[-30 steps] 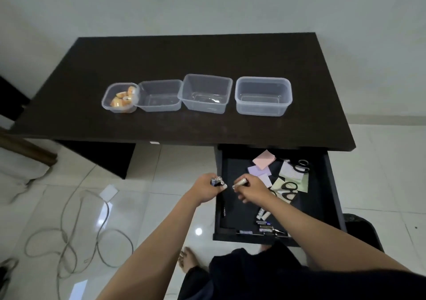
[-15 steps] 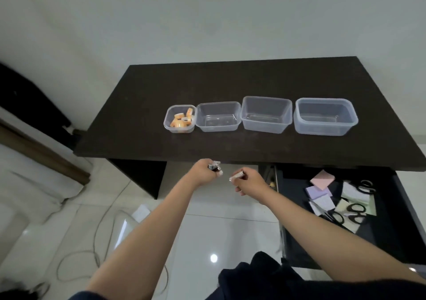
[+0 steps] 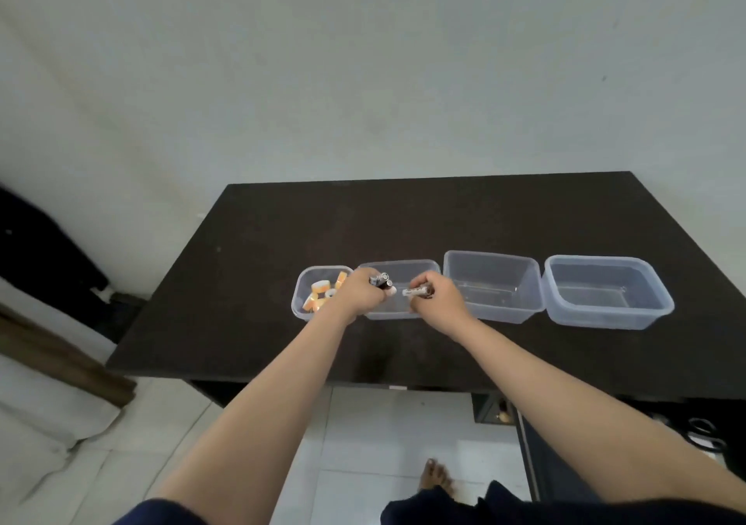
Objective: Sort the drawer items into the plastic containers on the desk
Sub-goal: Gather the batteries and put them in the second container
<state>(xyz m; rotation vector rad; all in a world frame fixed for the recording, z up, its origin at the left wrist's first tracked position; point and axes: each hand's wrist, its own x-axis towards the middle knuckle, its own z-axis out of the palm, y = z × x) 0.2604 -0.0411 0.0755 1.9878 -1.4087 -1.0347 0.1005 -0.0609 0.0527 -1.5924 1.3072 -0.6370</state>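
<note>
1. Left hand (image 3: 357, 296) keeps a clenched grip on several small dark cylindrical batteries (image 3: 380, 280); right hand (image 3: 438, 297) pinches one white-labelled battery (image 3: 418, 292).
2. Both hover over the second clear plastic container (image 3: 403, 268).
3. Risk: cylinders released together may bounce out, roll across the tabletop (image 3: 262, 282), or land in the tape-roll container (image 3: 300, 306) just left of the grip.

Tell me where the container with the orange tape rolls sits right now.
In the head view, the container with the orange tape rolls sits leftmost in the row of four on the dark desk, directly beside the second container, with the left hand partly overlapping it.
</note>
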